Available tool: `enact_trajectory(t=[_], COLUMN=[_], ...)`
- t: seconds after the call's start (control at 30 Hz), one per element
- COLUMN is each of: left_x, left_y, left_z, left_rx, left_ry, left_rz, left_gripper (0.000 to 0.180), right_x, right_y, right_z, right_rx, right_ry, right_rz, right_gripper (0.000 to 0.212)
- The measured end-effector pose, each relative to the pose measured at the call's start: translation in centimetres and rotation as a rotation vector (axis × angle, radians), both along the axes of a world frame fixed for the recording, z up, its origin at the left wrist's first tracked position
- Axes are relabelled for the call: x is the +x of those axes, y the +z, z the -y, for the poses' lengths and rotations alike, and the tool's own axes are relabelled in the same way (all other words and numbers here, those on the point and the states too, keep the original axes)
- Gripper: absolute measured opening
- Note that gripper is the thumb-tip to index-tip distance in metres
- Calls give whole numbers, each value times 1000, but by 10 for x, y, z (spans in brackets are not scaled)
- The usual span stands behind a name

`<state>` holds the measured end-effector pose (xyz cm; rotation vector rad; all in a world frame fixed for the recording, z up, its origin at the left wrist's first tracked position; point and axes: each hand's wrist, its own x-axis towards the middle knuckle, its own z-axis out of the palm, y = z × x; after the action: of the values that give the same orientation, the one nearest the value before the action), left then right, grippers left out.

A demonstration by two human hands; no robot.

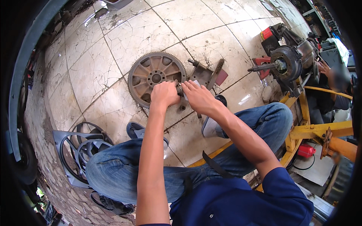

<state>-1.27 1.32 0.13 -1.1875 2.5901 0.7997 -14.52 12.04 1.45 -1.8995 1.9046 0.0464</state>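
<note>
A rusty toothed flywheel (152, 73) lies flat on the cracked white tile floor in front of my knees. My left hand (164, 94) is closed around a small dark metal part (179, 89) at the flywheel's near right rim. My right hand (198, 96) grips the same part from the right, with a pale scrap, maybe sandpaper or cloth, under its fingers. The two hands touch each other. What the part is stays hidden by the fingers.
A wire brush (216, 71) and a grey metal bracket (201, 74) lie just beyond my hands. A black fan shroud (75, 145) rests at my left knee. At the right stand a brake hub assembly (286, 64), a yellow frame (320, 130) and another person (333, 84).
</note>
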Motion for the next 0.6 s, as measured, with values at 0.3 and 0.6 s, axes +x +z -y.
enact_trajectory(t=[0.3, 0.6], left_x=[2, 0], left_y=[-3, -1], left_z=[1, 0], left_rx=[8, 16], left_ry=[10, 7], left_rz=[-11, 15], left_gripper=[42, 44], right_x=[2, 2], right_y=[2, -7], right_z=[0, 2], right_rx=[3, 3], right_ry=[-26, -31], right_rz=[19, 18], right_gripper=[61, 62])
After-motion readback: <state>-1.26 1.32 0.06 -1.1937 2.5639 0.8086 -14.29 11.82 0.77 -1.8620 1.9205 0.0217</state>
